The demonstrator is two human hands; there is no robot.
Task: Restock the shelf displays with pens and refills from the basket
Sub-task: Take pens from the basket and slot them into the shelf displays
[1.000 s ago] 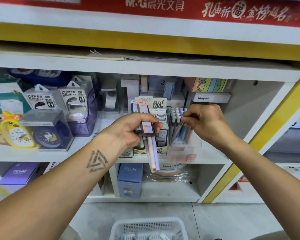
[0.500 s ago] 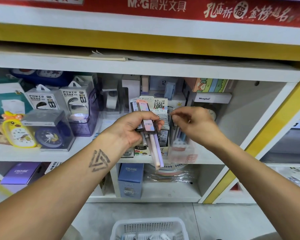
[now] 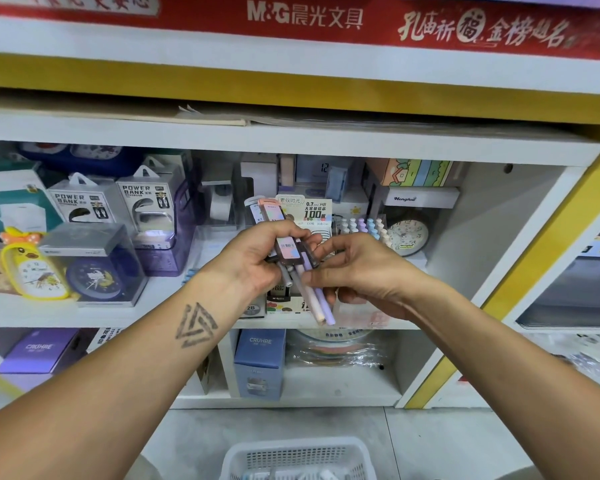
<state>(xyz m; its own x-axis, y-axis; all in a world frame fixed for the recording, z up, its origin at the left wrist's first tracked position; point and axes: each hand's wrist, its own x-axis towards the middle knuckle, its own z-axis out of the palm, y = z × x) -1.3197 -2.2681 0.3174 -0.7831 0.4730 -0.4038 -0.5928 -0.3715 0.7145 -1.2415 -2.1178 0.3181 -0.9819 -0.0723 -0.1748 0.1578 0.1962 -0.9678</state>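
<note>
Back from the display, right hand (image 3: 364, 271) pinches the pens (image 3: 317, 299) — left hand (image 3: 257, 258) grips them.

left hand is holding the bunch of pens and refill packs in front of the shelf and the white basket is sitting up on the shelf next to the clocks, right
Not quite. The left hand does hold the bunch of pens and refill packs in front of the shelf, but the head view shows the white basket down on the floor below the hands.

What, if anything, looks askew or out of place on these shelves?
Little stands out. Loose beige papers lie unevenly on the white upper shelf board, corners sticking up. The left hand holds a splayed bunch of pastel pens and refill packs, which the right hand pinches; that looks like normal sorting.
</note>
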